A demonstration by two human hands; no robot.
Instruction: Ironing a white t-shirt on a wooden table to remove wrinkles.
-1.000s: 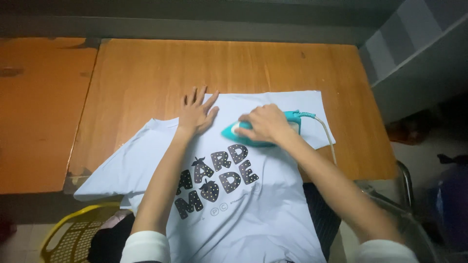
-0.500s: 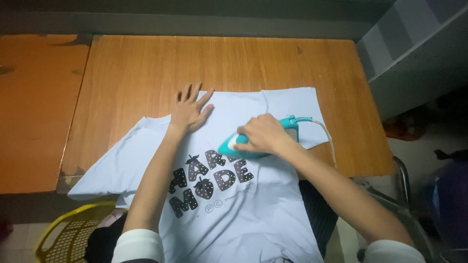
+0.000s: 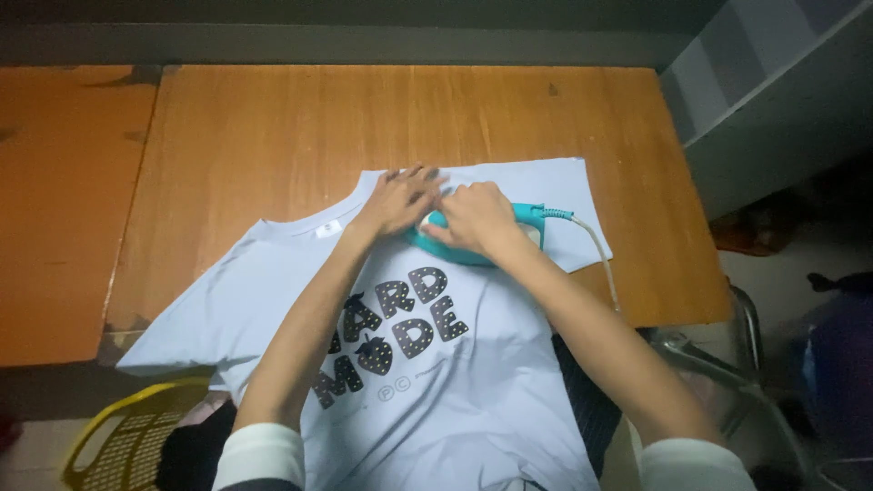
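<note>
On the wooden table, both hands now meet at the shoulder of a pale blue T-shirt.

I see the right hand closed around the handle of a teal iron, which rests flat on the shirt's upper right, just above the dark printed lettering. The left hand, spread flat well to the left of the iron half a second ago, has slid over and now lies open, fingers together, touching the right hand beside the iron's nose. I judge it is pinning the cloth close ahead of the iron. The white cord trails off the table's right edge. A yellow basket sits lower left.
</note>
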